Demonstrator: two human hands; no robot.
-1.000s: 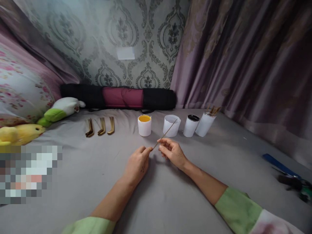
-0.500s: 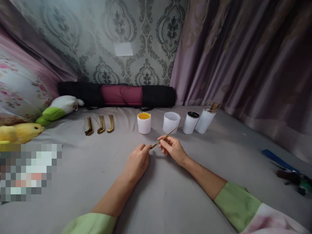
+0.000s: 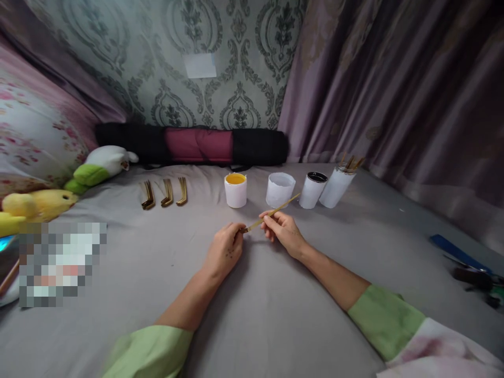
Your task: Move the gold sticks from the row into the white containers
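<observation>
My left hand pinches the dark end of a slender tan stick; my right hand is closed around its middle, near the round white cup; I could tip that by swinging forward, or drop the stick through loose pinching

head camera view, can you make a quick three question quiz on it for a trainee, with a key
1. True or false: the right hand holds the thin tan stick.
2. What colour shows inside the leftmost white cylindrical container?
A) black
B) yellow
C) green
3. How many bundles of bent brown-gold strips lie on the grey cloth?

Key: 1. True; 2. B; 3. Three
</observation>
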